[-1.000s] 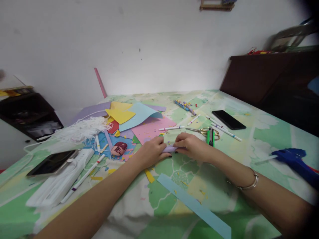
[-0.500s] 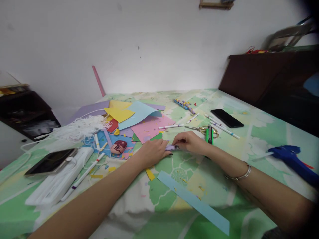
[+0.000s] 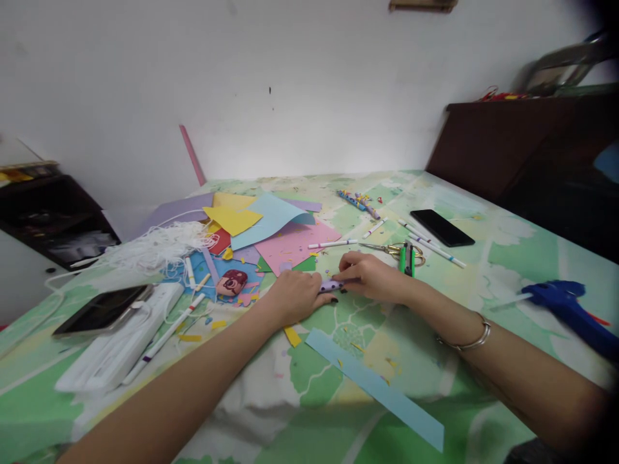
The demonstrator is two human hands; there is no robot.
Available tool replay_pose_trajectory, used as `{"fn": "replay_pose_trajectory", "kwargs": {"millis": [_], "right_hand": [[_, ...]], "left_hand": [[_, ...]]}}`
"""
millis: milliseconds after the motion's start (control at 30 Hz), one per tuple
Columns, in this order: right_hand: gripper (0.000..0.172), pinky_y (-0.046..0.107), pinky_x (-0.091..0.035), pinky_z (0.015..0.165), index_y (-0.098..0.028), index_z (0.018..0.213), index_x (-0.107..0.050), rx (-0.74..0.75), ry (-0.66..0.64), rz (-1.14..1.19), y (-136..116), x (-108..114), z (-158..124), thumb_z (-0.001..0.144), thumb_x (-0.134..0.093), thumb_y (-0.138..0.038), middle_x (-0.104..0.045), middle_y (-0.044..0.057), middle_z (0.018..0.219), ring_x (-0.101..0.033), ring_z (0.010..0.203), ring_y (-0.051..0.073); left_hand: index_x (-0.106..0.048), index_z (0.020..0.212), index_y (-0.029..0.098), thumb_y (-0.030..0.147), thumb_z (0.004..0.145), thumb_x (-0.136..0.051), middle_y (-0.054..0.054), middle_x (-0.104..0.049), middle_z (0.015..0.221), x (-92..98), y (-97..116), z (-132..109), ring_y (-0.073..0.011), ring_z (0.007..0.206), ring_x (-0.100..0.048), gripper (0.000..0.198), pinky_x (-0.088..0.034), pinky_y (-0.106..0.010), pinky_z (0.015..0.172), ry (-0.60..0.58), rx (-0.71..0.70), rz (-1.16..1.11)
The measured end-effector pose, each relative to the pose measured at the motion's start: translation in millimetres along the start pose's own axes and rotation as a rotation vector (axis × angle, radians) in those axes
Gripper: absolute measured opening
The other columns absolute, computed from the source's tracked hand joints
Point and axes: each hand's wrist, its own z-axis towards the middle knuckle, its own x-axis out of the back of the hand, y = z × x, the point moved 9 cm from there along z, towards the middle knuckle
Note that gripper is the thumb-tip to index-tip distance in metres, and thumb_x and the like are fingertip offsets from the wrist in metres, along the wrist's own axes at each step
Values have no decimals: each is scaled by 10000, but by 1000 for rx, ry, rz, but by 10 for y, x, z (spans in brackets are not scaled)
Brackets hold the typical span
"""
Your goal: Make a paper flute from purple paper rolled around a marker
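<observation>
Both hands meet at the centre of the frame, low on the tabletop (image 3: pixel 507 258), which is covered by a green map-print cloth.

Left hand (image 3: pixel 294 298): palm down, resting on the cloth. Its grip is narrow, with the fingertips closed on the left end of a small lilac paper piece (image 3: pixel 331 284).

Right hand (image 3: pixel 370 276): also palm down, with its grip pinched on the right end of the same piece. A metal bracelet (image 3: pixel 467 341) sits on this forearm.

The lilac paper piece lies flat against the cloth between the two hands, just below the centre of the frame. It shows dark dots. Whether it is folded or rolled cannot be determined.

Surroundings:
- A long light-blue paper strip (image 3: pixel 374 388) lies diagonally below the hands, apart from them.
- A yellow scrap (image 3: pixel 291 336) lies just under the left wrist.
- A pink sheet (image 3: pixel 294 241) and other coloured sheets are heaped above the left hand.
- A green utility knife (image 3: pixel 406 259) lies just right of the right hand, over gold-handled scissors (image 3: pixel 387 249).
- A black phone (image 3: pixel 442 227) sits at upper right.
- A blue glue gun (image 3: pixel 565 303) lies at the right edge.
- A tangle of white string (image 3: pixel 155 248) lies at centre left.
</observation>
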Motion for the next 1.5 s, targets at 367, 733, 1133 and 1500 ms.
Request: {"fn": "replay_pose_trajectory", "kwargs": {"millis": [367,733,1133,1500], "right_hand": [[212,254,-425,650,-169,920,-727,-13,9,-20,55,-70,40,821,-544,-127,-612,79,809,-570,720,154],[83,252,-408,670,-147,710,-662,-265,84,138,286,-30,66,727,-600,-95,-658,48,766,-578,719,152],[101,243,-336,638,-169,720,-515,-122,-82,148,132,-30,-13,740,-534,-71,-561,12,753,-482,702,135],[105,242,-329,637,-171,720,-510,-145,-68,117,75,7,-41,733,-546,-74,-544,7,710,-484,714,143]], "left_hand": [[-461,953,162,582,846,-375,-104,-517,981,26,-46,-8,-257,910,-476,441,-410,-396,768,148,-19,-166],[-469,959,149,438,860,-423,-114,-476,1020,-9,-56,-42,-257,946,-403,309,-369,-433,826,178,66,-254],[-480,849,153,307,897,-405,-85,-529,841,67,128,-61,-240,801,-472,178,-402,-366,690,202,-52,-77],[-525,859,130,336,880,-427,-124,-546,900,59,155,-61,-280,878,-493,229,-412,-412,745,188,-46,-39]]}}
